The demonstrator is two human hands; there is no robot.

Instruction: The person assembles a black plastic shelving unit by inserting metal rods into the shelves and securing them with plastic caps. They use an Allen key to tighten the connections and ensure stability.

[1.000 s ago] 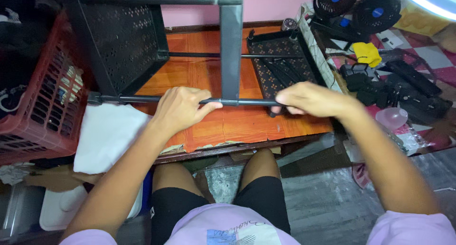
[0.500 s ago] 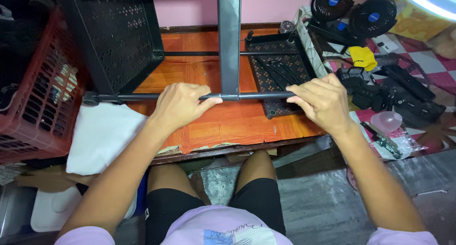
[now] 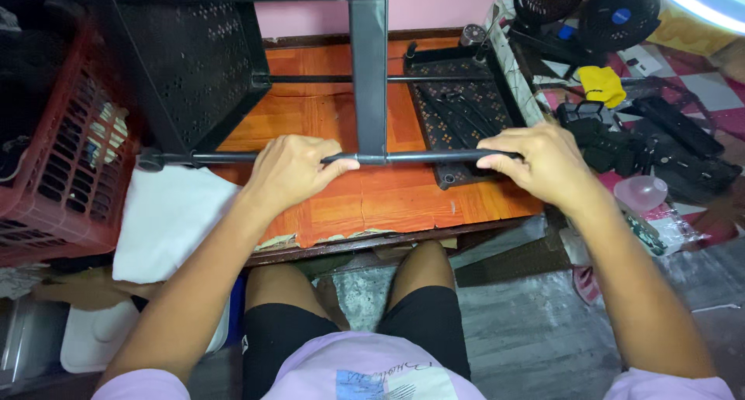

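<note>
At the far left a red crate (image 3: 46, 190) stands beside a white cloth (image 3: 167, 221) that hangs over the edge of the orange table (image 3: 403, 206). One black perforated panel (image 3: 194, 66) stands upright on the table, and from it a thin black rod (image 3: 419, 158) runs rightward across a grey upright bar (image 3: 369, 66). The left hand (image 3: 291, 171) is curled around the rod left of that bar, fingers pressed together over it and the thumb tip lying along it. A second, thinner rod (image 3: 326, 79) runs parallel farther back. The right hand (image 3: 543, 161) has slid outward along the rod since a second ago, when it sat close to the bar; it now wraps the rod's right end, fingers closed over it, above a second panel (image 3: 458, 109) lying flat. So both hands now hold the rod widely apart, likely steadying the frame. At the right, two small fans (image 3: 578, 4) sit by a yellow item (image 3: 601, 83) and dark clutter.
</note>
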